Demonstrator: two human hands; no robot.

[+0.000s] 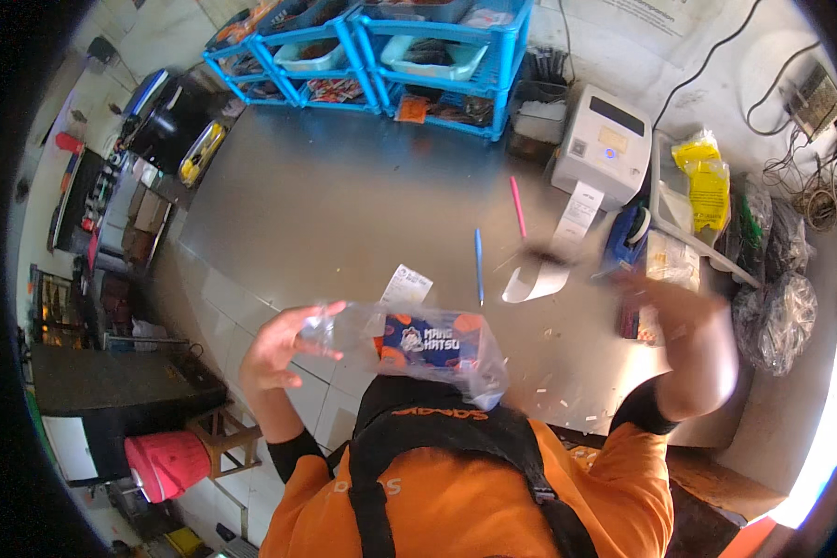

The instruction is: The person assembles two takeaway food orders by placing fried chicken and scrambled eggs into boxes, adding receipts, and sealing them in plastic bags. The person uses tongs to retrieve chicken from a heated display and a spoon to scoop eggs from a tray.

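Observation:
My left hand (275, 352) grips one end of a clear plastic bag (352, 327) in front of my chest. Inside the bag lies a dark blue and orange printed pack (402, 342). My right hand (671, 314) is smeared by motion over the right side of the table, near a blue tape dispenser (626, 238). Whether it holds anything is too blurred to see. A small printed paper slip (406, 285) rests just beyond the bag. Curled label paper (536, 283) lies left of my right hand.
A white label printer (603, 147) stands at the back right with a paper strip (580, 212) hanging out. A blue pen (479, 265) and a pink pen (518, 206) lie on the metal table (344, 205). Blue shelves (437, 70) with trays line the back. Yellow packets (707, 191) sit at right.

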